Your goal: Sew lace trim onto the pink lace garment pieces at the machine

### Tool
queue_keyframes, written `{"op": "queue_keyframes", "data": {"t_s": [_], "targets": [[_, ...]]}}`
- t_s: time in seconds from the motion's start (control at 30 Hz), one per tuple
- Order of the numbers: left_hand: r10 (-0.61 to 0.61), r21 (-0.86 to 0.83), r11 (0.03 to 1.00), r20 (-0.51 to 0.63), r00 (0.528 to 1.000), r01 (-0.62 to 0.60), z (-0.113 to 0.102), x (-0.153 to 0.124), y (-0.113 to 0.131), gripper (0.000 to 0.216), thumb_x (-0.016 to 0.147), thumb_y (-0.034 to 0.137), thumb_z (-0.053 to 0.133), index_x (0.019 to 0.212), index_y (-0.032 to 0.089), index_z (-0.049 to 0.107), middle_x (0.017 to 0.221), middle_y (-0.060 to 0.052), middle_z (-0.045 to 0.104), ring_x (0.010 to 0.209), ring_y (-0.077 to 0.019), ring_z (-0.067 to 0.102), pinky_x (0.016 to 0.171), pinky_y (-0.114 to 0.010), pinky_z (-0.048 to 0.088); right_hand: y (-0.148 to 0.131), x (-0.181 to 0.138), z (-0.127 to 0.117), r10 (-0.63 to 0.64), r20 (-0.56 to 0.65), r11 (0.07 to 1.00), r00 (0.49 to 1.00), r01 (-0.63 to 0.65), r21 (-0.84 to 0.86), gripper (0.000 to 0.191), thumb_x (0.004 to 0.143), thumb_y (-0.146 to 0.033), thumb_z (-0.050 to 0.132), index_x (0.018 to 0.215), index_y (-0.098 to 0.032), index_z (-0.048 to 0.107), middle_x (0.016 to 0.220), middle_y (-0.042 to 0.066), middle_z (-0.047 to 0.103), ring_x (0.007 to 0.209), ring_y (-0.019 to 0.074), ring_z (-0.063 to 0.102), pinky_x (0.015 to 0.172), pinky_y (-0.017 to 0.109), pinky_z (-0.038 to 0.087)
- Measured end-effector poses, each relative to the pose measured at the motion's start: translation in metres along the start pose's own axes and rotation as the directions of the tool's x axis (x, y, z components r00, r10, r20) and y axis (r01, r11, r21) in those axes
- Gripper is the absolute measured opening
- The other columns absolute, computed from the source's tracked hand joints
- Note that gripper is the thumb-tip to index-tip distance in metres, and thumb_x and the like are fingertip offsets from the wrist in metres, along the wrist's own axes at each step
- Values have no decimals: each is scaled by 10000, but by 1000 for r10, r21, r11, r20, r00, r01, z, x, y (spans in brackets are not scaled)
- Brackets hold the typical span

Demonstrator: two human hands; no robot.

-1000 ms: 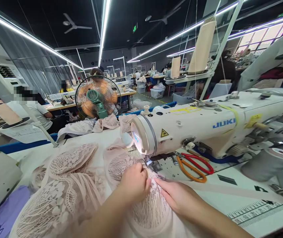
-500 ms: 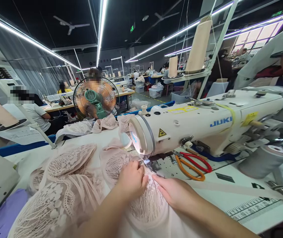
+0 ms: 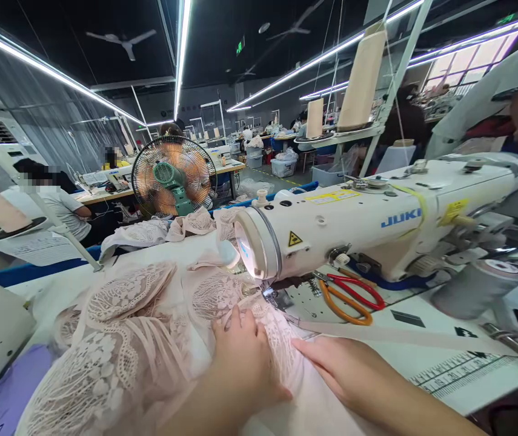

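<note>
A pale pink lace bra (image 3: 281,339) lies under the needle area of a white sewing machine (image 3: 322,233). My left hand (image 3: 243,357) rests on the lace just in front of the presser foot (image 3: 268,293), fingers spread and thumb out to the right. At the right edge of the same piece, my right hand (image 3: 345,366) pinches the fabric; its lower fingers are partly hidden. A narrow pale band (image 3: 390,334) runs from the right toward the foot. More lace bra pieces (image 3: 90,369) are heaped left of my left hand.
Scissors with orange and red handles (image 3: 349,300) lie beside the machine bed. A grey thread cone (image 3: 479,287) stands at right. Behind the table is a large fan (image 3: 172,175). A purple sheet (image 3: 11,387) lies at left, and people sit at other machines beyond.
My left hand has come back toward me from the presser foot, its fingers now spread. My right hand has shifted slightly right and down, still at the fabric's edge.
</note>
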State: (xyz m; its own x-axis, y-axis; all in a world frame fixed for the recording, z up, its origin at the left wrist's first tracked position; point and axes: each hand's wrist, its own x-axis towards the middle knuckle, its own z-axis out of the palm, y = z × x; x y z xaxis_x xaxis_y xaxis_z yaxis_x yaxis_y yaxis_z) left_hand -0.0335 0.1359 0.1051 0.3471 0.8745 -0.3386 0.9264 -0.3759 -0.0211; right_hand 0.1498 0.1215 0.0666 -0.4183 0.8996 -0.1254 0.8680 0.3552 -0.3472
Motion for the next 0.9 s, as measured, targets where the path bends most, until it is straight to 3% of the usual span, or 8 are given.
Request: {"op": "queue_keyframes", "data": {"t_s": [0.13,0.4,0.53,0.67,0.9], "targets": [[-22,-2,1000,21,1000,22,3,4,-6,1037,596,646,625,1440,144,288,1515,-164,189,1378,-416,122,971,-746,197,0,5,1,-2,-23,1000,1000,2,26,290,892,-278,391,1051,-271,633,842,56,695,733,235,618,556,276,309],[-127,-28,992,-22,992,126,-5,15,-25,961,636,487,662,1449,168,261,1542,-137,76,1380,-424,107,932,-714,302,-4,30,1,64,11,986,998,-62,-157,431,844,-212,431,1252,-265,558,788,94,702,668,261,615,491,300,202],[-169,-115,980,-44,985,164,-7,19,-32,944,643,408,701,1445,166,266,1544,-162,45,1334,-440,237,893,-581,433,-14,40,-5,131,55,975,990,-118,-190,547,801,-140,446,1337,-242,483,821,113,715,700,282,635,487,302,224],[-166,-171,973,-56,984,154,-7,23,-39,946,651,358,724,1446,149,255,1537,-192,54,1268,-401,387,942,-469,436,-23,44,-12,185,122,963,975,-155,-222,681,742,-58,468,1402,-208,391,828,131,719,718,301,650,480,304,251],[-148,-200,971,-66,987,132,-7,30,-48,952,652,351,743,1445,161,251,1541,-175,57,1312,-369,345,1000,-433,394,-24,40,-14,178,174,963,968,-136,-231,785,724,-40,494,1458,-184,256,850,138,708,737,309,651,477,303,279]]}}
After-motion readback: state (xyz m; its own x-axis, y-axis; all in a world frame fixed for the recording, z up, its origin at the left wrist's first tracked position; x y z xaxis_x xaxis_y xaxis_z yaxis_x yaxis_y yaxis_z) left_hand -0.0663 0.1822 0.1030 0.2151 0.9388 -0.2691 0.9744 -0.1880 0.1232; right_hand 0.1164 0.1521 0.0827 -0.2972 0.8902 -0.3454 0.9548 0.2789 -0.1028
